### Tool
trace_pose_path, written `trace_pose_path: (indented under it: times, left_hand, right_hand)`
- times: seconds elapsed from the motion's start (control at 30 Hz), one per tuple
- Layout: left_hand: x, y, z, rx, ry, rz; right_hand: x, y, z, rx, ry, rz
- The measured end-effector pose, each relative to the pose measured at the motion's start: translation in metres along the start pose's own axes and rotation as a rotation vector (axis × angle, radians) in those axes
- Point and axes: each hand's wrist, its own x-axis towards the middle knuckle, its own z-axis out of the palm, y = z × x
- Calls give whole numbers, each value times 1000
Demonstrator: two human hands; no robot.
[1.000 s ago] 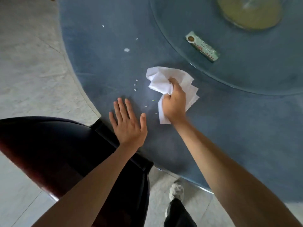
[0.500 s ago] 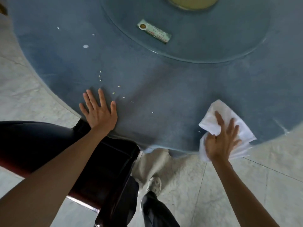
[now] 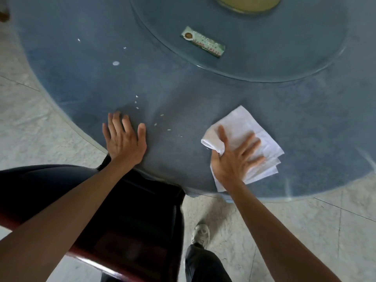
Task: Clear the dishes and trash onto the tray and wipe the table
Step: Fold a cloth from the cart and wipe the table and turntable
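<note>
A round blue table (image 3: 203, 94) fills the upper view. My right hand (image 3: 234, 157) presses flat, fingers spread, on a white paper napkin (image 3: 244, 125) near the table's front edge. My left hand (image 3: 124, 139) rests flat on the table at its left front edge, holding nothing. Several small crumbs (image 3: 162, 124) and white specks (image 3: 116, 63) lie between and beyond the hands. A green and white packet (image 3: 203, 42) lies on the glass turntable (image 3: 284, 58).
A dark chair with a red-brown frame (image 3: 122, 220) stands against the table under my left arm. My shoe (image 3: 201, 234) and trouser leg are on the pale marble floor (image 3: 305, 231). A yellowish base (image 3: 248, 4) sits at the turntable's centre.
My right hand has slid the napkin from the table's right front edge back toward the crumbs, after sweeping it rightward from the middle. The left hand stays planted on the table.
</note>
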Motion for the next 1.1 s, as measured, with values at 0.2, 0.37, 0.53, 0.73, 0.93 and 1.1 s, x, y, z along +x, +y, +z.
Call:
trace_pose_path:
  times: [0.2,0.37,0.53,0.73,0.93,1.1]
  left_hand:
    - [72,-55,-13,-82,-31,80]
    - [129,-112,-23,-146,-41,89]
    - [139,-130,-20,-164,-82,212]
    - [141,-132,-17,-100,-77,217]
    - [141,-130,-21,-72,-92,208]
    - [139,-130,-28,-57,-127,224]
  right_hand:
    - [11,-127,24,34,14,-51]
    - [23,-241,41,71,-22,-95]
    - [20,-292,49,96,-13,-109]
    - [18,-291,48,32,-45,-158]
    - [4,-283,35,249,29,-254]
    - [-30,-235,0,546,206,-177]
